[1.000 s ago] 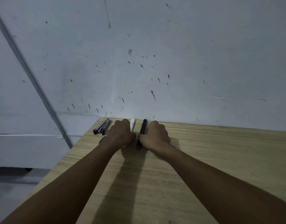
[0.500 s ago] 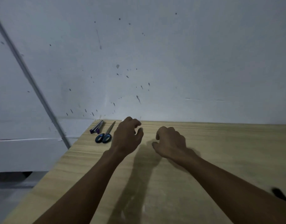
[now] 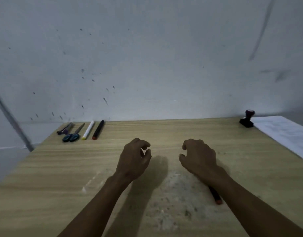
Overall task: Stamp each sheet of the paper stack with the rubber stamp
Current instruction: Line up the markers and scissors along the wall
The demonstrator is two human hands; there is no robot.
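Both forearms stretched forward from the lower edge, bare, side by side and slightly converging. Left hand (image 3: 134,159) held knuckles up, fingers loosely curled, thumb tip close to the forefinger, gripping nothing. Right hand (image 3: 198,155) likewise knuckles up, fingers hanging in a relaxed curl, thumb pointing toward the left hand, holding nothing. Hands level with each other and apart.

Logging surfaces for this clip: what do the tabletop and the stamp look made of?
Tabletop: light wood or wood-look laminate, matte, with straight grain lines. Rubber stamp: looks like dark plastic, its knob top slightly glossy and reddish; blur leaves it uncertain.
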